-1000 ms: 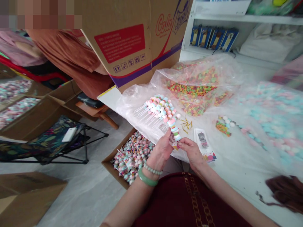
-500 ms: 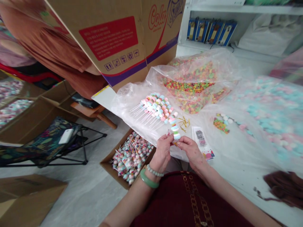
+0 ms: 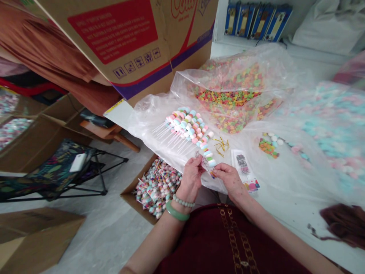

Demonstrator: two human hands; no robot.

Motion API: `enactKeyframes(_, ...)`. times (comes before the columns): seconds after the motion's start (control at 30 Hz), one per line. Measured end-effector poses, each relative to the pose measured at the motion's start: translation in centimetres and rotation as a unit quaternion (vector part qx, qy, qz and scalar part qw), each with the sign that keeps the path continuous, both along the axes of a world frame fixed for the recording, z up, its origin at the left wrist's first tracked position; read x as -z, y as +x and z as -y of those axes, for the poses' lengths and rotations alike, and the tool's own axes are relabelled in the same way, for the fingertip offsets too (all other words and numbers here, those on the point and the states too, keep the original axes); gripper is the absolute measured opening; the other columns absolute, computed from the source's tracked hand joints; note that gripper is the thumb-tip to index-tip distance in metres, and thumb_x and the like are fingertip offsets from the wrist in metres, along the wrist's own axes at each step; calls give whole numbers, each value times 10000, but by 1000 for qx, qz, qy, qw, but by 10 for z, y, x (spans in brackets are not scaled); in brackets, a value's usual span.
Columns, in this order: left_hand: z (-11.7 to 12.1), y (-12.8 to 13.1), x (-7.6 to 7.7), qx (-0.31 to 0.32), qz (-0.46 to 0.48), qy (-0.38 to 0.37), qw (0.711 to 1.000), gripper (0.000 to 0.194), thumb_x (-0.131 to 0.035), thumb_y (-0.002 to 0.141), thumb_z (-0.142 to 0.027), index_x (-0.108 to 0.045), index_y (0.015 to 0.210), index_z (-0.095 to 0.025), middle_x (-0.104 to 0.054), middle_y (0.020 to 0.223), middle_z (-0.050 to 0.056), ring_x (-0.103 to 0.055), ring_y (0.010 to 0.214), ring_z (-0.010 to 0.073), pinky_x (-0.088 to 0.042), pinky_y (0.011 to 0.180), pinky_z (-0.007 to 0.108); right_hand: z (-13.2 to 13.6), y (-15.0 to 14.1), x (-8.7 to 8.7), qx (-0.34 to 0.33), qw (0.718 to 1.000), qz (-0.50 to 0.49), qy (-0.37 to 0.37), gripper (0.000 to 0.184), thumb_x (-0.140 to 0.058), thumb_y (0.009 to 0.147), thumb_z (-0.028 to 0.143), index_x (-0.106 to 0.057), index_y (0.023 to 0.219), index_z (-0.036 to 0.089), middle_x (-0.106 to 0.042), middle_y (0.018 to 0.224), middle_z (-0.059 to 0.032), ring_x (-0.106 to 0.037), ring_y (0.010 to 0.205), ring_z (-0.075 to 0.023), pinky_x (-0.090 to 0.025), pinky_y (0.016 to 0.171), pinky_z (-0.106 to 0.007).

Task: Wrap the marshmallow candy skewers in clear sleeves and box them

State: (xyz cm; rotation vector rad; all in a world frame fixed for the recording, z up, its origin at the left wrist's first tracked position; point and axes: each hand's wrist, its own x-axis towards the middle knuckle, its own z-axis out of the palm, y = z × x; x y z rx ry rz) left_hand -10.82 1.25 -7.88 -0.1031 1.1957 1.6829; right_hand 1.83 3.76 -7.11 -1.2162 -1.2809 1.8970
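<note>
My left hand (image 3: 192, 174) and my right hand (image 3: 229, 178) are closed at the table's front edge, pinching a small clear printed plastic bag (image 3: 205, 164) between them. Just beyond the fingers lies a marshmallow skewer (image 3: 210, 159) with blue, white and green pieces; I cannot tell whether any of it is inside the bag. Rows of marshmallow skewers (image 3: 186, 125) rest farther off, their white sticks pointing left. Gold twist ties (image 3: 221, 144) are scattered beside them. To the right of my right hand is a stack of printed bags (image 3: 244, 170).
A carton (image 3: 148, 198) of wrapped skewers stands on the floor below the table. Clear bags of ring candies (image 3: 230, 97) and marshmallows (image 3: 333, 129) cover the far and right side. A tall cardboard box (image 3: 128, 49) rises at the back left, near another person's orange-brown clothing (image 3: 57, 57).
The view has shifted slightly. My hands have moved a little apart, and the clear printed bag now shows more plainly between them. The skewers, ties and bag stack stay in place.
</note>
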Motion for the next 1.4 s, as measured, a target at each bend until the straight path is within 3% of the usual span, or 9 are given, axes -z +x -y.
enactKeyframes(0.13, 5, 10, -4, 101, -2, -5, 995, 248, -693, 744, -337, -643, 878, -134, -654, 750, 32, -576, 575, 128, -467, 527, 242, -4, 0, 3, 13, 1000, 14, 24, 132, -629, 658, 305, -604, 614, 183, -567, 594, 22, -469, 619, -143, -361, 634, -269)
enactKeyframes(0.23, 6, 14, -8, 147, 14, -17, 989, 187, -637, 806, -285, -642, 881, -114, -653, 744, 58, -589, 579, 141, -477, 515, 248, -7, 0, 4, 12, 999, 20, 36, 135, -620, 667, 309, -596, 621, 184, -563, 604, 24, -472, 623, -144, -364, 623, -265)
enactKeyframes(0.4, 0, -3, -13, 97, 127, -58, 985, 169, -505, 896, -222, -605, 809, -118, -646, 683, 66, -624, 587, 171, -536, 588, 321, -13, 14, -7, 20, 995, 48, 85, 139, -593, 715, 322, -565, 649, 204, -498, 577, 34, -437, 563, -134, -340, 543, -251)
enactKeyframes(0.6, -1, -33, -17, 22, 173, -14, 985, 201, -474, 918, -251, -587, 803, -131, -650, 679, 61, -651, 672, 179, -557, 692, 361, -2, 47, -20, 16, 964, 155, 214, 139, -568, 792, 335, -582, 716, 220, -491, 605, 16, -442, 588, -155, -338, 564, -272)
enactKeyframes(0.83, 5, -43, -19, 41, 202, 40, 978, 246, -434, 931, -261, -597, 789, -142, -674, 728, 74, -657, 739, 192, -546, 784, 411, 12, 48, -19, -29, 934, 172, 312, 140, -548, 826, 296, -569, 706, 226, -542, 656, 14, -489, 641, -164, -351, 623, -275)
enactKeyframes(1.0, 6, -44, -25, 52, 192, 28, 980, 242, -426, 931, -234, -602, 799, -132, -692, 786, 94, -669, 767, 202, -547, 790, 405, 8, 49, -17, -37, 940, 175, 291, 133, -564, 812, 296, -573, 697, 229, -526, 637, 20, -477, 626, -164, -342, 612, -276)
enactKeyframes(1.2, 7, -46, -27, 76, 183, 7, 980, 217, -450, 915, -202, -603, 783, -123, -697, 807, 114, -677, 784, 218, -551, 793, 421, 5, 51, -10, -34, 970, 144, 191, 148, -578, 786, 319, -569, 673, 223, -444, 577, 27, -408, 566, -152, -297, 536, -274)
enactKeyframes(1.3, 7, -44, -26, 65, 177, -7, 982, 212, -464, 911, -202, -607, 775, -124, -684, 734, 90, -669, 716, 195, -552, 794, 412, 5, 50, -9, -40, 985, 102, 134, 170, -581, 784, 326, -548, 656, 220, -395, 547, 37, -359, 525, -138, -270, 501, -270)
enactKeyframes(1.4, 5, -43, -24, 38, 182, -18, 982, 222, -469, 915, -222, -606, 768, -127, -659, 663, 59, -639, 627, 155, -553, 795, 403, 7, 49, -11, -22, 986, 102, 128, 161, -588, 789, 336, -564, 681, 218, -395, 551, 40, -351, 522, -133, -271, 500, -269)
